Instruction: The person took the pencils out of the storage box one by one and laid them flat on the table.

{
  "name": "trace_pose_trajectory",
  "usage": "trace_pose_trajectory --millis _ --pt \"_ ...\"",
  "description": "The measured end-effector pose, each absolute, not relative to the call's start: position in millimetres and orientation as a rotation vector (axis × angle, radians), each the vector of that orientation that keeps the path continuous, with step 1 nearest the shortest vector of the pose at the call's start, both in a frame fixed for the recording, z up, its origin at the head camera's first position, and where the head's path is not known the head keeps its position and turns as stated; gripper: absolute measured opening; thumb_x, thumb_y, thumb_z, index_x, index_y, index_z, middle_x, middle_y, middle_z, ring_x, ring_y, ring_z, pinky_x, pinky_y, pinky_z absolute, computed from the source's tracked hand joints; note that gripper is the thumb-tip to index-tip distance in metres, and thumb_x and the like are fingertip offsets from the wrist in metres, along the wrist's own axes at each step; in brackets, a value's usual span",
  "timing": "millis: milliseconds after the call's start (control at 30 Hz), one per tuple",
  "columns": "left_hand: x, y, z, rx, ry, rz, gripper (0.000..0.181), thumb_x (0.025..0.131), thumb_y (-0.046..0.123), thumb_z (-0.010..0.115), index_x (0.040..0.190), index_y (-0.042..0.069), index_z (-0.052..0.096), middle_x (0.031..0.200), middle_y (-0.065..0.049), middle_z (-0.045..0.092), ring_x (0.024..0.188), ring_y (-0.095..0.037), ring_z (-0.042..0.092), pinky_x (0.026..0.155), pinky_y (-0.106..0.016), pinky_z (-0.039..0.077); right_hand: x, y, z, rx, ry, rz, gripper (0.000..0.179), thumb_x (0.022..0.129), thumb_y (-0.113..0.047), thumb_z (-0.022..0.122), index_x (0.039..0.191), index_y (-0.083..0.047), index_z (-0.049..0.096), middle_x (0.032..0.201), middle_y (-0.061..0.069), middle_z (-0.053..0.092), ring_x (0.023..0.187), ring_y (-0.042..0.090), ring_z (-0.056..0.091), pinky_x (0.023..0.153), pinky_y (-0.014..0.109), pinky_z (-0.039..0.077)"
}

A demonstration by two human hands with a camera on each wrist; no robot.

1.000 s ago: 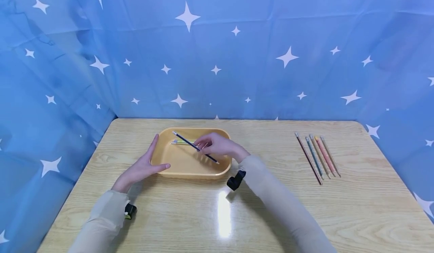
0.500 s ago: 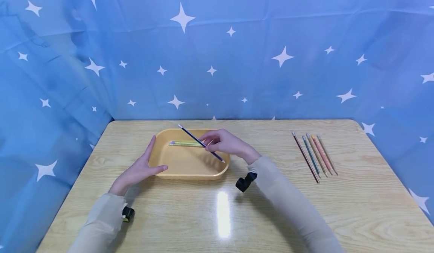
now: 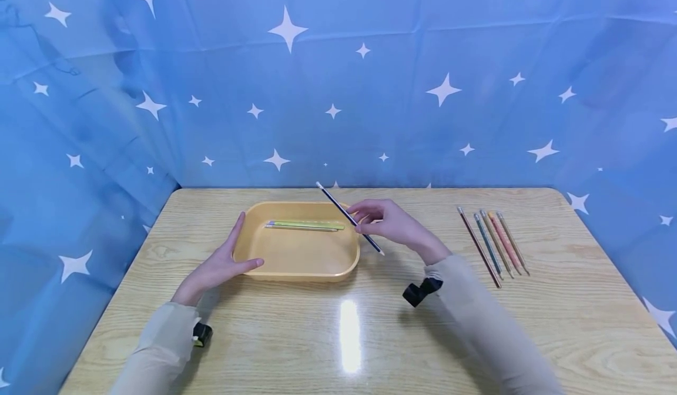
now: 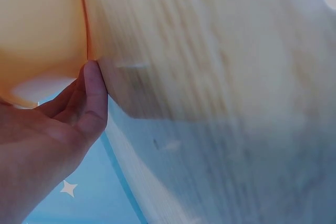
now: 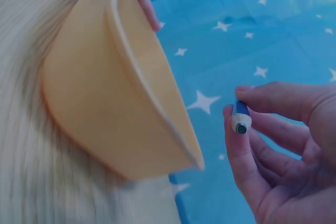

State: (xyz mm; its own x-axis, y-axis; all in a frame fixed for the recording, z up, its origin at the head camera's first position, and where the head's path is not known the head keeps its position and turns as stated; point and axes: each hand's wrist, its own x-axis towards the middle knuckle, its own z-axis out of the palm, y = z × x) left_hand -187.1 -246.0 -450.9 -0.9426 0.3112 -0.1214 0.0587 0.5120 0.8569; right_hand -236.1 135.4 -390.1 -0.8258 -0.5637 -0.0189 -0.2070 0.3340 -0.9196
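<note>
Between the thumb and fingers of my right hand (image 3: 388, 221) is a dark blue pencil (image 3: 334, 200), pinched near its middle and slanted, its white end pointing up and away. The right wrist view shows its sharpened tip (image 5: 241, 127) toward the camera. My left hand (image 3: 219, 268) rests with straight fingers against the left end of a yellow-orange plastic tray (image 3: 296, 275), the thumb over the front rim. Inside the tray lie a yellow-green pencil (image 3: 330, 226) and a slimmer pencil (image 3: 304, 228) side by side. In the left wrist view, that hand's fingers (image 4: 94, 90) touch the tray's side.
To the right on the wooden table (image 3: 296, 336), several pencils lie in a slanted row, among them a dark red one (image 3: 478, 247), a teal one (image 3: 489, 247) and a pink one (image 3: 505, 235). Behind the table hangs a blue cloth (image 3: 338, 89) with white stars.
My right hand has moved right with the blue pencil, from over the tray to beyond its right rim. The pencils in the tray now show fully. My left hand stays at the tray.
</note>
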Motion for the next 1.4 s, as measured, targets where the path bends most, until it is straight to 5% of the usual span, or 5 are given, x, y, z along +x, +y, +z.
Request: trace_pose_trajectory --millis 900,1400 --pt "-188 -248 -454 0.302 2.491 1.399 0.111 0.086 0.031 0.073 0.154 0.02 -0.015 0.16 -0.012 -0.011 0.144 -0.038 -0.002 0.111 -0.06 0.008 -212 270 -422 -0.491 2.726 -1.036 0.041 0.09 0.0 0.063 0.129 0.006 0.052 0.097 0.013 0.063 0.09 0.032 0.063 0.07 0.039 0.052" --pt "-186 -247 -449 0.301 2.484 1.394 0.111 0.087 0.03 0.073 0.154 0.021 -0.015 0.16 -0.013 -0.011 0.143 -0.039 -0.003 0.111 -0.06 0.007 -198 316 -429 -0.353 2.844 -0.877 0.044 0.09 -0.001 0.064 0.128 0.015 0.048 0.098 0.022 0.062 0.092 0.039 0.06 0.066 0.042 0.051"
